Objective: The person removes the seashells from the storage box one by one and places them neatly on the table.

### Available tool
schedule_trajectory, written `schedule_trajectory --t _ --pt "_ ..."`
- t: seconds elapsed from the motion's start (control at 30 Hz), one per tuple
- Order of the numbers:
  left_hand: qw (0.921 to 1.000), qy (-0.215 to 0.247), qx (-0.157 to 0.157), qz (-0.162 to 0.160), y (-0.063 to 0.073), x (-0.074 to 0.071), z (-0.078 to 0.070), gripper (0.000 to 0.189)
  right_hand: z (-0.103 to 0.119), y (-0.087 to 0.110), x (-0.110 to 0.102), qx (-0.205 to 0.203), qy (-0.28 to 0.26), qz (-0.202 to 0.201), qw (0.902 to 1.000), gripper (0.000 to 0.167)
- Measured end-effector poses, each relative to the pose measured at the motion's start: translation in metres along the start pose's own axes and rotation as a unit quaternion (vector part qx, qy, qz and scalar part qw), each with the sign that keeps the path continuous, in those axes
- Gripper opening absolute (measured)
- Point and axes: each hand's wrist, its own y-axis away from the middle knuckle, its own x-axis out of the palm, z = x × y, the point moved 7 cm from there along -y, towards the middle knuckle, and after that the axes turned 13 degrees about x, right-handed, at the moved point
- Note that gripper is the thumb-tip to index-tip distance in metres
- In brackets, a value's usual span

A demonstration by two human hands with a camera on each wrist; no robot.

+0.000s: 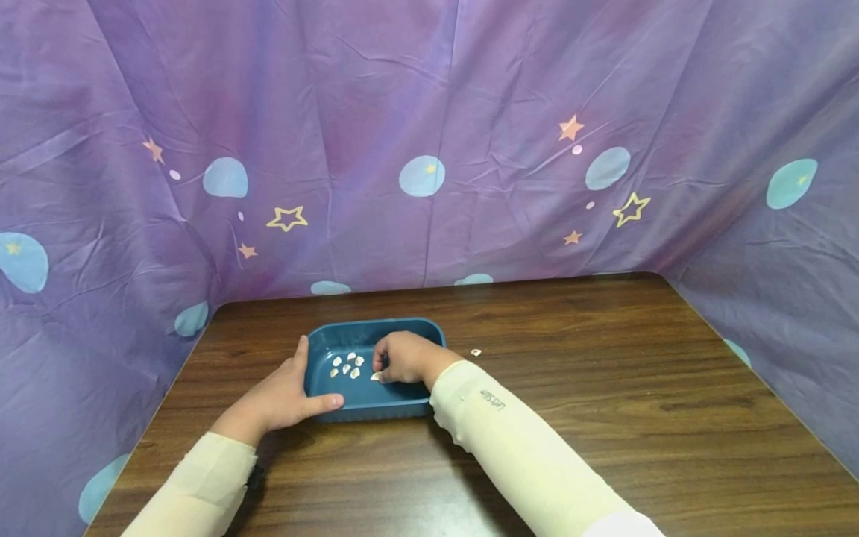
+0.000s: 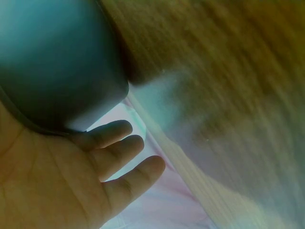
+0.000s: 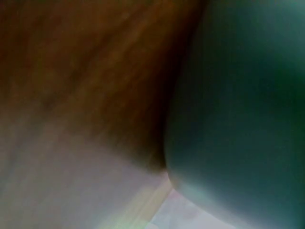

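Note:
A dark teal rectangular tray (image 1: 376, 409) stands on the table. My left hand (image 1: 278, 395) rests at its left end, thumb over the front rim and index finger along the side. In the left wrist view the other fingers (image 2: 126, 183) of this hand extend straight below the tray wall. My right hand (image 1: 406, 358) reaches inside the tray and pinches a small pale shell (image 1: 376, 377) between thumb and fingers, low over the tray floor. To the left of it, several small white-and-brown shells (image 1: 346, 368) lie in a loose cluster. The right wrist view shows only the tray's outer wall (image 3: 238, 119), blurred, and no fingers.
One more small shell (image 1: 476, 352) lies on the dark wood-grain table (image 1: 604, 388), right of the tray. A purple curtain (image 1: 362, 134) with stars and blue spots hangs behind and on both sides of the table.

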Motion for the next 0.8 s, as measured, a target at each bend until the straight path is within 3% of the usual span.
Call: schedule_trajectory --t 0.33,0.6,0.8 --pt "1.0000 0.001 0.000 -0.003 -0.001 0.001 0.000 0.138 0.002 0.002 -0.007 -0.031 -0.043 -0.017 0.9985 0.011" --pt "0.9999 -0.001 0.009 -0.006 -0.001 0.000 -0.002 0.139 0.002 0.004 -0.014 -0.050 -0.107 -0.026 0.9927 0.009" --pt "1.0000 0.005 -0.002 -0.002 -0.001 0.001 -0.002 0.139 0.001 0.006 -0.024 -0.059 -0.142 -0.042 0.9872 0.006"
